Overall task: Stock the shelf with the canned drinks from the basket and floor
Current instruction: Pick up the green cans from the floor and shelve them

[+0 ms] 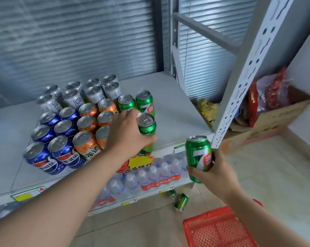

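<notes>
While the left hand [125, 132] wraps its fingers round a green can [146, 126] near the front edge of the shelf [168, 104], the right hand [215, 171] grips a second green can [198, 157] upright, off the shelf front and just right of the first. Whether the first can's base touches the shelf cannot be told, because the fingers hide it.

Shelf layout: cans are sorted by colour in columns running front to back.
- Silver cans [74, 97] at the rear.
- Blue cans [49, 154] at front left.
- Orange cans [87, 122] beside the blue.
- Rear green cans [144, 101], two of them, at the back of the right-hand column.

The held can lines up with those two, so the placement likely extends the green column forward. The second can is probably held ready for the next slot, which would save a reach down.

Stock left: two floor cans [181, 202] lie on their sides below the shelf. The red basket [218, 229] shows no cans in its visible part.

Judgement: the green column is part filled; the task is well along but not finished.
</notes>
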Action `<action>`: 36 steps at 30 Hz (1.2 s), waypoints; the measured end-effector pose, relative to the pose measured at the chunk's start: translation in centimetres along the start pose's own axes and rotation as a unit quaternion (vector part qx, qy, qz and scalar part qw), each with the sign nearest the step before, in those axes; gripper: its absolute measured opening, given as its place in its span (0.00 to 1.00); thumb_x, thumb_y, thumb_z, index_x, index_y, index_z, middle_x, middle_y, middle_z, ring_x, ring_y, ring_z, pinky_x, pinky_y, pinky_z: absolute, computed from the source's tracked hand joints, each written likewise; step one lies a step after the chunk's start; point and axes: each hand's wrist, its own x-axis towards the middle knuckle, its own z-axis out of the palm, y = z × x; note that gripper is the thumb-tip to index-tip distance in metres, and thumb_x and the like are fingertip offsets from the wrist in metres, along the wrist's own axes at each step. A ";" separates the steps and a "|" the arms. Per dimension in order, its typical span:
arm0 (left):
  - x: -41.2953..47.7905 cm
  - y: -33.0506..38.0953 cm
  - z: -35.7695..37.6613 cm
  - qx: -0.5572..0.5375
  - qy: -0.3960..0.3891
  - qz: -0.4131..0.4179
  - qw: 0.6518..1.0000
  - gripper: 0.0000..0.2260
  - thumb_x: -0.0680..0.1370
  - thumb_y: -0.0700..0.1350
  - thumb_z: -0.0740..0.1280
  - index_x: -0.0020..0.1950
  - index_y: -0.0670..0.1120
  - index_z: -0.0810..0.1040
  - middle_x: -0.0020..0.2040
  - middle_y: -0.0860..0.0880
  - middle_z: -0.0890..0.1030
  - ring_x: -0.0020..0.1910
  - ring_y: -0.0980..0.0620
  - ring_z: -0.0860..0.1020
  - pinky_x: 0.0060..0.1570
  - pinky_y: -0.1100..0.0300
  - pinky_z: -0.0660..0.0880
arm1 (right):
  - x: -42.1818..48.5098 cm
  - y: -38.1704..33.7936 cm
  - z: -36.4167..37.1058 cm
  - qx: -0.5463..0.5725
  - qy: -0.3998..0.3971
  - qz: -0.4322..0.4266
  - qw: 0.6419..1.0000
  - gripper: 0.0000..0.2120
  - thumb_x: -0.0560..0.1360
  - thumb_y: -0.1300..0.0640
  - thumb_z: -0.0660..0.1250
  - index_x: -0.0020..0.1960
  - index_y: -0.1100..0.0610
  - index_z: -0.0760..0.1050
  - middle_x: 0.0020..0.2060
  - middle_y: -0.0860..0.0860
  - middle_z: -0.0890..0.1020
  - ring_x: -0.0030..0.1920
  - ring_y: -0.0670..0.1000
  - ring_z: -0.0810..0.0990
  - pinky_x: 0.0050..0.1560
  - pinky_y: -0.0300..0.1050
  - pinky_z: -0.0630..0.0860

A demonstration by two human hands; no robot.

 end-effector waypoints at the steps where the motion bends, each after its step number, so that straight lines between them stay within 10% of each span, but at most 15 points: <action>1: 0.9 -0.1 -0.1 0.017 -0.001 -0.004 1.000 0.33 0.62 0.56 0.79 0.60 0.45 0.70 0.60 0.46 0.71 0.59 0.45 0.71 0.51 0.56 0.66 | 0.4 -0.1 0.3 0.007 0.000 -0.004 1.000 0.26 0.62 0.46 0.78 0.54 0.48 0.69 0.38 0.42 0.80 0.39 0.42 0.78 0.37 0.42 0.74; 17: 6.3 -3.2 2.4 0.391 -0.039 0.077 0.916 0.38 0.61 0.75 0.66 0.57 0.46 0.74 0.54 0.48 0.75 0.59 0.46 0.66 0.58 0.50 0.59 | 5.6 -1.7 4.6 0.072 -0.005 -0.069 0.995 0.28 0.62 0.47 0.79 0.56 0.49 0.69 0.41 0.43 0.81 0.41 0.43 0.81 0.40 0.43 0.78; 26: 8.7 -4.0 -1.0 0.213 -0.212 0.218 0.929 0.29 0.72 0.44 0.74 0.71 0.55 0.69 0.69 0.49 0.72 0.68 0.47 0.68 0.67 0.51 0.65 | 6.3 -1.8 5.0 0.087 0.004 -0.082 0.993 0.30 0.61 0.48 0.80 0.58 0.51 0.69 0.41 0.43 0.81 0.41 0.44 0.82 0.42 0.46 0.80; 36: 9.9 -4.8 -0.5 0.295 -0.153 0.249 0.910 0.19 0.74 0.54 0.69 0.62 0.48 0.79 0.52 0.46 0.78 0.52 0.46 0.75 0.52 0.51 0.74 | 6.8 -2.1 5.5 0.094 0.014 -0.099 0.991 0.30 0.61 0.48 0.80 0.57 0.49 0.68 0.40 0.42 0.81 0.42 0.43 0.81 0.46 0.48 0.81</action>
